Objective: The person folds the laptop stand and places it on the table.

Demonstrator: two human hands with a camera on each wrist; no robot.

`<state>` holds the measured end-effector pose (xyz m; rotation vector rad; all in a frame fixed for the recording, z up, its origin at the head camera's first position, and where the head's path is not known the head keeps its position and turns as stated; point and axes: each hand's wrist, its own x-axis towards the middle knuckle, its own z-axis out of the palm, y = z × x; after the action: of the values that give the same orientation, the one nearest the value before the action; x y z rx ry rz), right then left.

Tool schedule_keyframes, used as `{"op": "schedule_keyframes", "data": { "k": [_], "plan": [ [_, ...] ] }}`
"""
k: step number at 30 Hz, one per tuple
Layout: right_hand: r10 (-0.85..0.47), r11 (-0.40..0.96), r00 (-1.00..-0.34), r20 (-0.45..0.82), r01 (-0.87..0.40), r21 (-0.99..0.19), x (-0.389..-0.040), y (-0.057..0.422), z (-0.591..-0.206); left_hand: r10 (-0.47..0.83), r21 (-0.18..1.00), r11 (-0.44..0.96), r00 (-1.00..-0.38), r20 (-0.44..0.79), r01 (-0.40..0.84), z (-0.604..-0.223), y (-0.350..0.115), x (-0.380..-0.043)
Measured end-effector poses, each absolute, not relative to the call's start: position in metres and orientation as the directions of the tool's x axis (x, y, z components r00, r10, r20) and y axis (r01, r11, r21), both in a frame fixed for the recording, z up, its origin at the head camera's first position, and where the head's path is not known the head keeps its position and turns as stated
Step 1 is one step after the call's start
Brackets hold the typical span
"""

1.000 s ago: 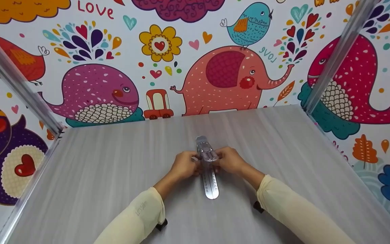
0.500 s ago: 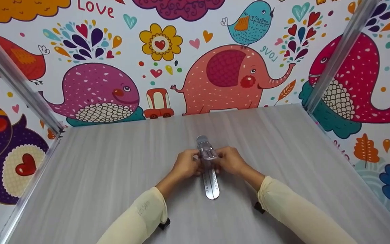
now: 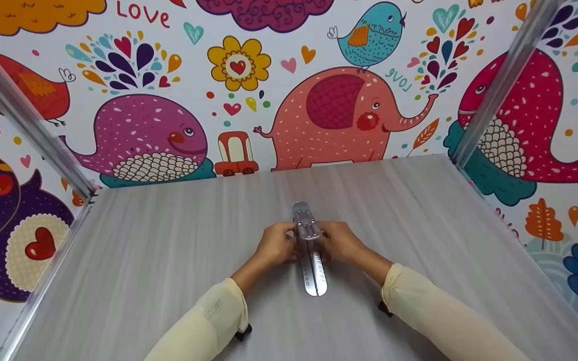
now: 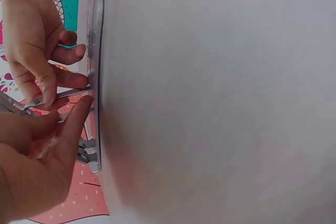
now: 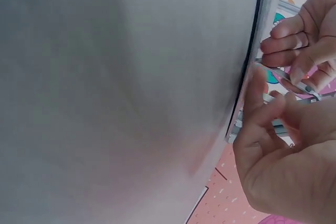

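Observation:
A silver metal folding stand, which looks like a laptop stand (image 3: 315,281), stands upright in the middle of the table. It has two long slotted bars side by side and a hinged upper part (image 3: 306,223). My left hand (image 3: 276,244) pinches it from the left, thumb and forefinger against a thin strut. From the other side my right hand (image 3: 339,240) pinches it too. In the left wrist view the fingers of my left hand (image 4: 39,161) and right hand (image 4: 37,51) nearly meet at the strut. Some fingertips are hidden behind the upper part.
Both hands work over a grey wood-grain table (image 3: 168,240). A wall with cartoon animals (image 3: 339,120) rises behind it. Metal posts (image 3: 499,90) stand at the back corners, and a metal rail (image 3: 33,301) runs along the left edge.
A dark gap between the two long bars has widened slightly. My right hand has shifted a little at the upper part. The left hand stays nearly in place.

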<state>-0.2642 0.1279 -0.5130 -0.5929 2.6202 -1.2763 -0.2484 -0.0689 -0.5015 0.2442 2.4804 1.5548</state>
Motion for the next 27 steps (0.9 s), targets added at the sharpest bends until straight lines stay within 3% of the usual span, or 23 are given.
{"op": "schedule_keyframes", "data": {
  "k": [10, 16, 23, 27],
  "plan": [
    [-0.395, 0.617, -0.917, 0.049, -0.304, -0.726, -0.263, 0.122, -0.512, 0.231, 0.883, 0.467, -0.971, -0.059, 0.058, -0.496, -0.072, -0.250],
    [-0.347, 0.558, -0.935, 0.073, -0.268, -0.785, -0.266, 0.123, -0.510, 0.194, 0.891, 0.450, -0.980, -0.039, 0.054, -0.492, -0.071, -0.254],
    [-0.247, 0.276, -0.961, -0.128, 0.057, -0.959, -0.273, 0.121, -0.506, 0.148, 0.913, 0.407, -0.985, -0.090, -0.022, -0.491, -0.066, -0.262],
    [-0.239, 0.012, -0.923, -0.302, 0.308, -0.951, -0.278, 0.120, -0.503, 0.120, 0.951, 0.279, -0.978, -0.170, -0.131, -0.492, -0.063, -0.268]
  ]
}}
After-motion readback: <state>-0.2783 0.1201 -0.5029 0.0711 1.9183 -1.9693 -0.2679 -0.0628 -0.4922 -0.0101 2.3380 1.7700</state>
